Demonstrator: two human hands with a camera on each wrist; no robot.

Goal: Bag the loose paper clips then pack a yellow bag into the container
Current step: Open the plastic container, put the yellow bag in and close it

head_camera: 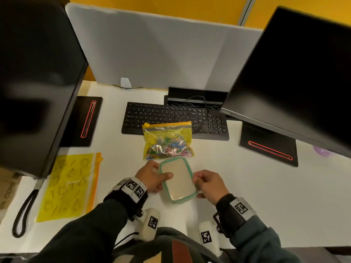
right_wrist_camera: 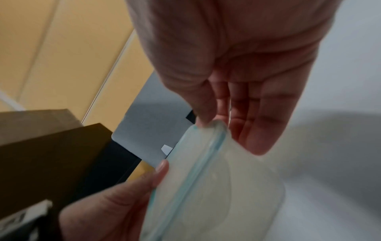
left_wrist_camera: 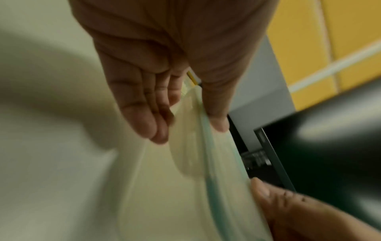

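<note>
Desk (head_camera: 237,186); container (head_camera: 177,180) underside hidden

A white desk (head_camera: 247,186) holds a black computer keyboard (head_camera: 171,116) at its centre, between two dark monitors (head_camera: 296,76) on black stands with red-edged slots (head_camera: 269,149). A grey partition panel (head_camera: 152,54) stands behind, against a yellow wall (head_camera: 171,8). A black looped strap (head_camera: 22,215) hangs at the left edge.

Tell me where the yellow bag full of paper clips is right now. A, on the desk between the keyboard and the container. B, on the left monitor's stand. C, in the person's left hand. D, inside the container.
A: the bag of paper clips lies on the desk, overlapping the keyboard, just beyond the container held by both hands.
</note>
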